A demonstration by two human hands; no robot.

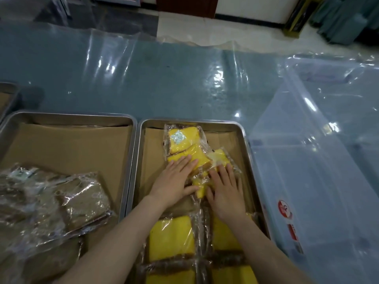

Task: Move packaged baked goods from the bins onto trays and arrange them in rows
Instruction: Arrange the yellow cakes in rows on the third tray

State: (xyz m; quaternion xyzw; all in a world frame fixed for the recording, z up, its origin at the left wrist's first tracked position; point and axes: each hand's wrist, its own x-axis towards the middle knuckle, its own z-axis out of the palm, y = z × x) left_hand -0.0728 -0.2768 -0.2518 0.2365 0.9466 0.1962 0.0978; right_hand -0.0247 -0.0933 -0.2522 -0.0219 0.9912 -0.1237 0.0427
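Observation:
Yellow cake slices in clear wrappers [184,140] lie on the paper-lined right-hand metal tray [141,140]. My left hand [176,181] rests flat, fingers spread, on a loose heap of these packs in the tray's middle. My right hand [225,189] presses flat on the same heap beside it. Neither hand has its fingers closed around a pack. Nearer to me, more yellow packs [171,236] sit side by side in rows. The left-hand tray [67,117] holds brown wrapped baked goods [61,201] at its near end.
A clear plastic bin [320,160] with a red label stands right of the trays. Wrinkled clear plastic sheeting [164,74] covers the blue table beyond them. A third tray's corner [8,93] shows at the far left. Floor and furniture lie past the table's far edge.

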